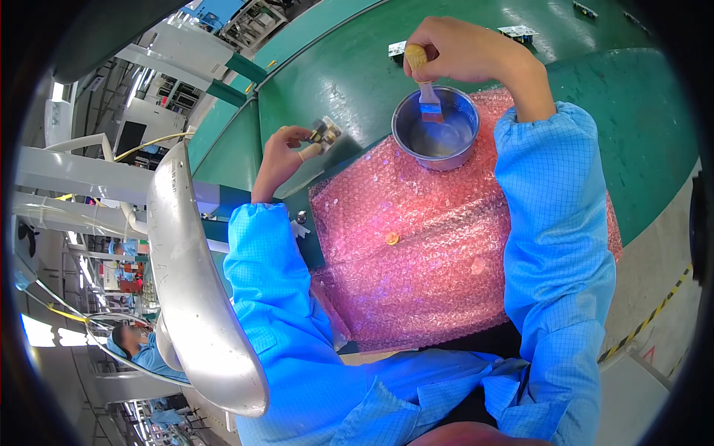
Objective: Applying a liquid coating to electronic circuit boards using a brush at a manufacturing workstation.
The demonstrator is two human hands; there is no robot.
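Note:
My right hand (454,52) is closed round the yellow handle of a flat paintbrush (429,100), whose bristles point down inside a metal bowl (402,141). Pale liquid shows in the bottom of that bowl, which stands at the far edge of a pink bubble-wrap sheet (416,260). Farther left, my left hand (281,157) grips a small circuit board with components (325,134) between thumb and fingers, held above the green table. A covering shows on one of its fingertips. Board and bowl are apart.
Several small circuit boards, one a white-topped board (518,32), lie on the green table (595,97) at the far side. A large silver lamp-like hood (197,290) stands close by my left arm. At left, a person in blue (145,349) sits in the background.

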